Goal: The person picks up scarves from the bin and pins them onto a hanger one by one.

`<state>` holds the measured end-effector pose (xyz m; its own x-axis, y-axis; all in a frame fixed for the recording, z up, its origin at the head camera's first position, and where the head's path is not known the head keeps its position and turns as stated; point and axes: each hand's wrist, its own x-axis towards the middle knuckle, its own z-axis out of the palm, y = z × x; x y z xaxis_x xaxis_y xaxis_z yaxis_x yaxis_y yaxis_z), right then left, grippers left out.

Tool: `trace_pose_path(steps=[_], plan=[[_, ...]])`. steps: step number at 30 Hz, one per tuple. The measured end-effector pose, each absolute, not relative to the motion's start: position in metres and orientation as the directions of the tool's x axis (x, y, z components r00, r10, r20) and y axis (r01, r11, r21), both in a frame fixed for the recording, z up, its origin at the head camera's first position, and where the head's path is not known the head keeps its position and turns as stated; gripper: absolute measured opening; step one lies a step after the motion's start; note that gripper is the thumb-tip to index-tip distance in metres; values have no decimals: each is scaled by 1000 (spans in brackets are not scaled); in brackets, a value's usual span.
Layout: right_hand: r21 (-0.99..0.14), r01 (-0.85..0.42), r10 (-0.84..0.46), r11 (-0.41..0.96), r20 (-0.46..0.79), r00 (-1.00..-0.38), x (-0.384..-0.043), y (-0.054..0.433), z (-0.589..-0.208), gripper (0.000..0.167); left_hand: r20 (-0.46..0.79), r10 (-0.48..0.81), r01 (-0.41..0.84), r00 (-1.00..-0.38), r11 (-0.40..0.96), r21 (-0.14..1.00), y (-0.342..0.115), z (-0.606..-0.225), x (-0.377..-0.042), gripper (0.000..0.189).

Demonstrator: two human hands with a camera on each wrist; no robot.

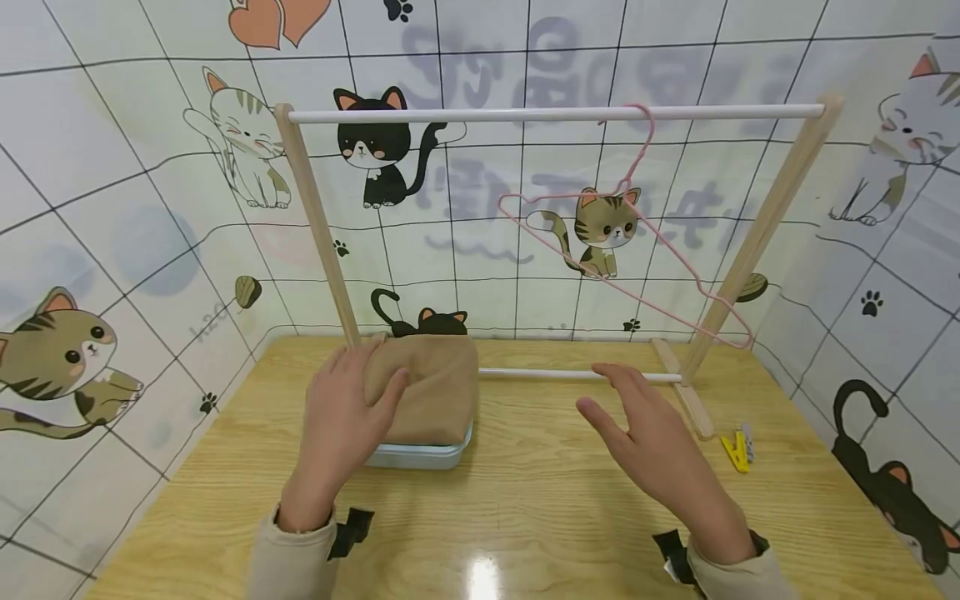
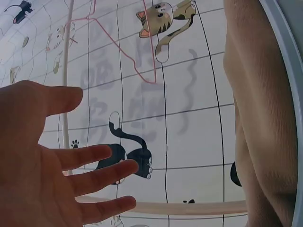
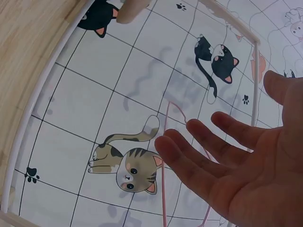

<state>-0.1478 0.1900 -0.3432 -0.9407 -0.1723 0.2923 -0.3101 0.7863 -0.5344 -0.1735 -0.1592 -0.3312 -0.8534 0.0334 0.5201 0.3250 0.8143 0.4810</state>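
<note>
A folded tan cloth [image 1: 431, 392] lies in a shallow light-blue tray [image 1: 420, 456] at the left of the table. My left hand [image 1: 341, 417] is over the cloth's left side in the head view, fingers spread and relaxed; the left wrist view shows nothing in its grasp. To the right, my right hand [image 1: 652, 442] hovers above the table with loose, slightly bent fingers and holds nothing. A pink wire hanger [image 1: 637, 296] hangs by its hook from the rack's white top bar [image 1: 480, 115], above and behind the right hand.
The rack's wooden posts [image 1: 318, 225] stand at left and right, with a lower white bar [image 1: 540, 373] near the table's back. A yellow clothespin [image 1: 737, 454] and a grey clothespin [image 1: 747, 442] lie at the right. Cat-patterned sheeting [image 1: 480, 250] encloses the wooden table.
</note>
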Motion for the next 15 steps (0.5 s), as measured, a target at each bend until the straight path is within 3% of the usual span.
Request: trace_pose_path(steps=[5, 15], plan=[[-558, -310, -157, 770, 305, -939, -150, 181, -347, 63, 581, -39, 347, -813, 768, 539, -168, -330, -177, 49], [-620, -357, -174, 699, 338, -925, -158, 158, -356, 58, 545, -142, 292, -827, 718, 631, -177, -329, -182, 41]])
